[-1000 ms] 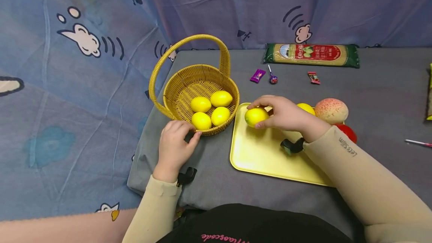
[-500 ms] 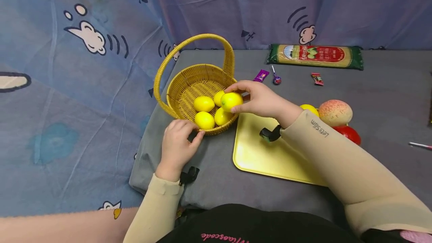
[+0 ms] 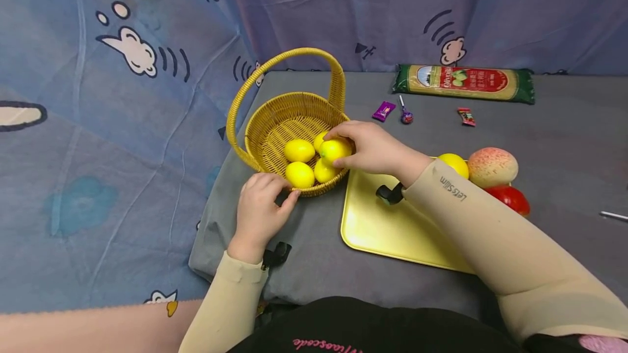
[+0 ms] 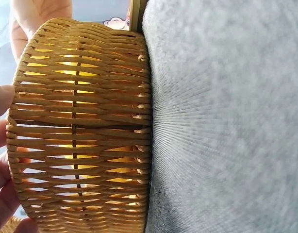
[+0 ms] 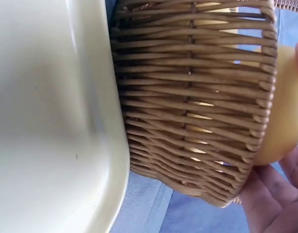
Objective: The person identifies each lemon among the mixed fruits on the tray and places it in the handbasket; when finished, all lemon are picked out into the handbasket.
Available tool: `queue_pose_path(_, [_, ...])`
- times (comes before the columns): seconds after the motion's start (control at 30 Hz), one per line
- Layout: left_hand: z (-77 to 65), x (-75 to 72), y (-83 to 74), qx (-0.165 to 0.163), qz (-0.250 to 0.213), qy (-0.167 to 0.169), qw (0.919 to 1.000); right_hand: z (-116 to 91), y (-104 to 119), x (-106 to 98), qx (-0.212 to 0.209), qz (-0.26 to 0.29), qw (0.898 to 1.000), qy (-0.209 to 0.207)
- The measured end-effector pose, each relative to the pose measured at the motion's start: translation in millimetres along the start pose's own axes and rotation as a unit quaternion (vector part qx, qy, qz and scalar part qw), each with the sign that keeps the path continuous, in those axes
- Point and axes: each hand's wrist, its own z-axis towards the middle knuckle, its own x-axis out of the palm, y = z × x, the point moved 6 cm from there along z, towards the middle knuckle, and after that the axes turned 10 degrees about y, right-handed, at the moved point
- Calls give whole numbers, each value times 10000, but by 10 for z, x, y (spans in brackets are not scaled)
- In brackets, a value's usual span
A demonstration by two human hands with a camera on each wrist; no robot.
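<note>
The right hand (image 3: 375, 148) has its fingers curled round a smooth, glossy yellow lemon (image 3: 335, 149), holding it just inside the near right rim of the wicker basket (image 3: 275, 119), sitting on top of the other lemons (image 3: 300, 150) already in there. The left hand (image 3: 260, 211) is at the front wall of the basket with thumb and fingers bent against the weave, so it looks like it's gripping the rim, though the fingertips are partly hidden and I can't be totally sure. The basket is round, tightly woven from golden cane with a tall arched handle; the left wrist view shows the horizontal strands over vertical ribs really clearly, with yellow glowing through the gaps, and only slivers of fingers (image 4: 2, 99) at the frame edge. In the right wrist view the held lemon is mostly cut off behind the basket wall, just a pale curve peeking past the rim. Right beside the basket is a flat yellow tray (image 3: 382, 227) with rounded corners and a slick plastic look; the sleeve covers a good chunk of it. At its far side sit one more lemon (image 3: 455, 163), a matte peach (image 3: 493, 166) and something shiny red (image 3: 512, 198) that's half hidden. Everything sits on a fuzzy grey surface (image 3: 314, 255), with a long pasta packet (image 3: 463, 83) and small wrapped sweets (image 3: 384, 110) further back.
</note>
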Motion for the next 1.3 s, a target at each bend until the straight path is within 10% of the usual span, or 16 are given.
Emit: queue_pose_path(1.3, [7, 20, 22, 68, -112, -138, 9998, 262, -21, 15, -75, -982, 9951, -102])
